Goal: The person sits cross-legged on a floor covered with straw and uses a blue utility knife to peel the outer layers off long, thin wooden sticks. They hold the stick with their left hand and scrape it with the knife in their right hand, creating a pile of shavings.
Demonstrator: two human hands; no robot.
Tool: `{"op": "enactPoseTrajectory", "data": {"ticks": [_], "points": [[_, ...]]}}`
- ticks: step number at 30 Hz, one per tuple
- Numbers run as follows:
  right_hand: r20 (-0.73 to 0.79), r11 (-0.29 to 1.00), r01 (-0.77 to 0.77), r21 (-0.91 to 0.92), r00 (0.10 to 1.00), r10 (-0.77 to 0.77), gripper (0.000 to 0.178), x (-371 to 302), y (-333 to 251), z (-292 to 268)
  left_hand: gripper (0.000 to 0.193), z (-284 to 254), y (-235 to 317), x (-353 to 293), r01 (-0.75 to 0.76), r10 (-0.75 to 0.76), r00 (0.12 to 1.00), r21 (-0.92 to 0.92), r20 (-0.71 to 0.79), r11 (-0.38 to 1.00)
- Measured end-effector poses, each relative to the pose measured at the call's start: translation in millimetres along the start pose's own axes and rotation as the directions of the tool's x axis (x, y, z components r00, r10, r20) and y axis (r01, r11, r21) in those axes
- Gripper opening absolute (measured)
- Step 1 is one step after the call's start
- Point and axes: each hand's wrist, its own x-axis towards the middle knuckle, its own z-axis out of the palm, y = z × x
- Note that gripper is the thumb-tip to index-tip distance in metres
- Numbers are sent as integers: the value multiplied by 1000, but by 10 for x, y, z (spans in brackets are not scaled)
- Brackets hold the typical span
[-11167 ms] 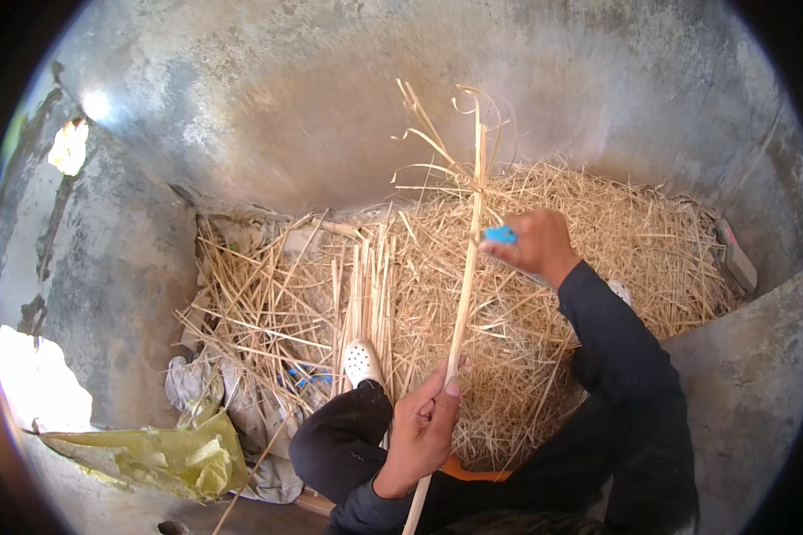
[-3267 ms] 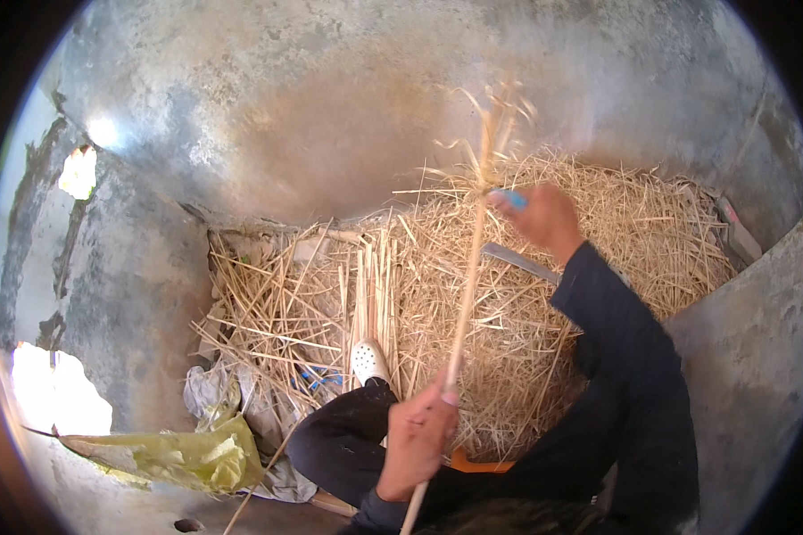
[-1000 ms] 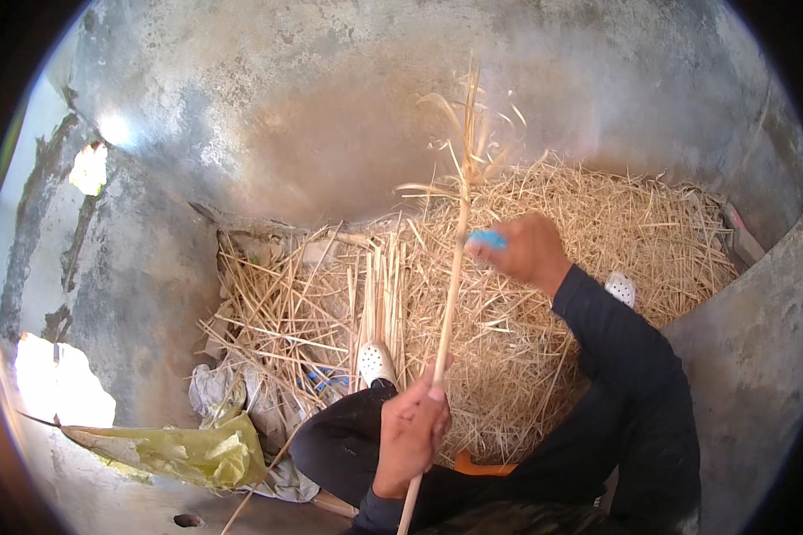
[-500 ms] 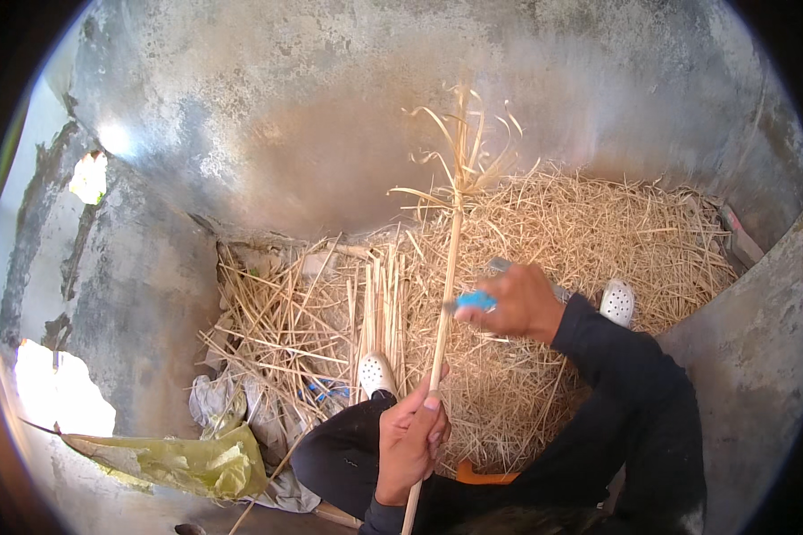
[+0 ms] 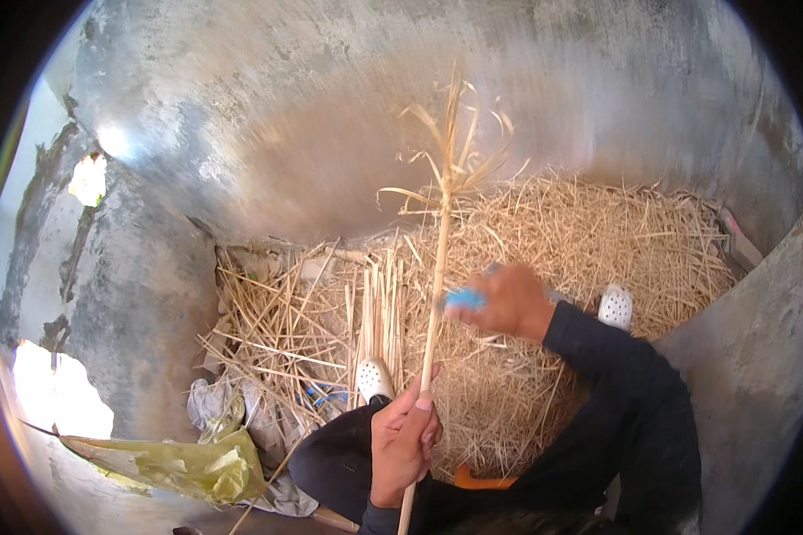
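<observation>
My left hand is closed round the lower part of a long, pale wooden stick, its thumb lying along the shaft. The stick stands up and away from me, and curled shavings fan out near its far end. Closed on a blue-handled knife, my right hand is just right of the stick's middle. Motion smears this hand and the tool, and the blade is hard to make out. Whether it touches the stick I cannot tell.
A deep heap of shavings covers the floor on the right. Several straight sticks lie left of centre, near a white clog. Loose sticks and a yellow-green plastic sheet are farther left. A grey wall rises behind. Something orange lies near my legs.
The stick's far end has swung slightly left, carrying its shavings along. My right hand has shifted a little left, and my left hand has moved slightly left, still gripping.
</observation>
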Motion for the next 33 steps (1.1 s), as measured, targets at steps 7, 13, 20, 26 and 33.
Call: {"op": "enactPoseTrajectory", "data": {"ticks": [7, 13, 20, 26, 33], "points": [[-24, 993, -102, -63, 995, 101, 77, 157, 202, -92, 43, 48, -4, -22, 15, -15, 999, -8, -44, 1000], [3, 975, -221, -12, 975, 221, 76, 247, 374, -130, 45, 43, -18, -61, 27, -26, 999, -58, 22, 998], [-31, 994, -98, -54, 995, 97, 77, 134, 296, -115, 45, 55, -2, -65, 54, -53, 998, -82, 17, 995], [-64, 996, 88, -4, 994, -88, 75, -5, 5, -86, 43, 44, 22, -94, 35, -31, 999, -162, 30, 986], [-47, 995, 96, 13, 994, -95, 74, -57, -38, -92, 43, 18, -4, -39, 47, -25, 995, -242, 95, 969]]}}
